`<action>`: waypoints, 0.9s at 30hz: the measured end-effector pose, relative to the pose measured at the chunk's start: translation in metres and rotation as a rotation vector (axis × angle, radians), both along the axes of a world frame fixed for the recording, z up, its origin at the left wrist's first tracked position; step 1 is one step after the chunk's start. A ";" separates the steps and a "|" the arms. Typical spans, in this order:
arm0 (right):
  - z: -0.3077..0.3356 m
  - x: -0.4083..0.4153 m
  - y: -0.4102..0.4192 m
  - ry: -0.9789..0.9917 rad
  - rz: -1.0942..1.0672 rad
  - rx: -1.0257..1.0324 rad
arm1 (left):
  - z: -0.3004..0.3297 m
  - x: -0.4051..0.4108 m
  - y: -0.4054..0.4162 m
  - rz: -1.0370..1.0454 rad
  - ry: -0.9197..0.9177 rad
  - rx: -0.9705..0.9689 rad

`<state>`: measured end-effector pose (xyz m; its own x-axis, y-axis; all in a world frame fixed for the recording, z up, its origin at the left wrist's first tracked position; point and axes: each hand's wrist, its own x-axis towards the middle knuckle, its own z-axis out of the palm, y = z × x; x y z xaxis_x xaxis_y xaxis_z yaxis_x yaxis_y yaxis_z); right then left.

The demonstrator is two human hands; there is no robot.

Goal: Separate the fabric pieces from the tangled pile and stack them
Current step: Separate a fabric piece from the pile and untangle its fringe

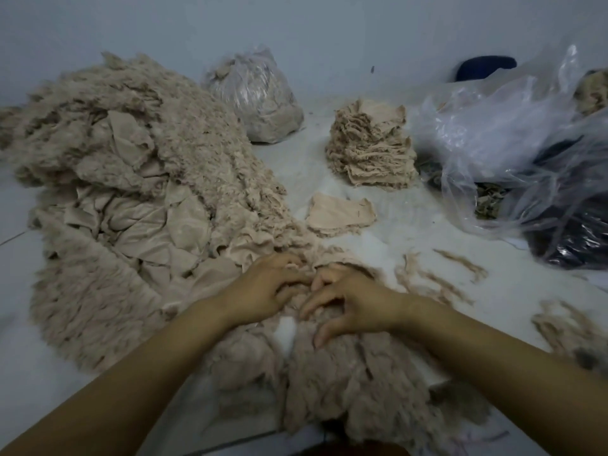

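**Both hands dug into the tangled pile**

Left hand [263, 284] and right hand [348, 301] are seen close together in the head view, low in the middle, their fingertips almost meeting. The fingers of both are curled down into the near edge of the tangled pile [131, 192], and beige fabric is pinched between them, though the exact piece held cannot be told apart from the rest. The pile is spread over the pale floor [411, 232], from far left to just under the forearms.

A tall stack [371, 146] of separated pieces is set well beyond the hands, to the right of the pile. A low second stack [342, 212] of a few flat pieces is laid between the tall one and the hands. Loose fibre scraps [441, 278] are scattered to the right of the right hand. A filled clear bag [260, 93] is stood behind the pile, and crumpled plastic bags [526, 153] are heaped at the right.
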<state>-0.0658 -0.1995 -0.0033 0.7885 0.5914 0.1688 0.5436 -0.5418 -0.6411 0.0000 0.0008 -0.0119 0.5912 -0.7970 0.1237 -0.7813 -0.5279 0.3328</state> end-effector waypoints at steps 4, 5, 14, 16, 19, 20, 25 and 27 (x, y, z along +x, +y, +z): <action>-0.016 0.015 0.005 -0.063 -0.305 0.201 | 0.004 -0.002 -0.010 0.198 0.019 -0.281; -0.014 0.021 0.002 -0.046 -0.449 0.267 | 0.009 -0.006 -0.010 0.236 0.025 -0.382; -0.018 0.041 -0.004 0.010 -0.607 0.252 | -0.001 -0.079 -0.043 -0.327 0.105 -0.091; -0.017 0.043 -0.005 0.011 -0.613 0.290 | -0.003 -0.067 -0.040 -0.201 0.205 -0.160; -0.018 0.042 -0.009 0.000 -0.627 0.360 | 0.001 -0.047 -0.035 -0.046 0.328 -0.211; -0.018 0.042 -0.011 0.009 -0.631 0.367 | 0.002 -0.042 -0.035 0.008 0.394 -0.266; -0.010 0.038 -0.016 0.203 -0.595 0.730 | 0.014 -0.031 -0.034 0.169 0.967 -0.608; -0.002 0.037 -0.017 0.255 -0.550 0.852 | 0.018 -0.027 -0.034 0.252 1.074 -0.727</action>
<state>-0.0285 -0.2169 -0.0055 0.9836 -0.0963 0.1525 0.1543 0.0115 -0.9880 -0.0274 -0.0331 0.0058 0.7843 -0.6029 -0.1467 0.1401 -0.0582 0.9884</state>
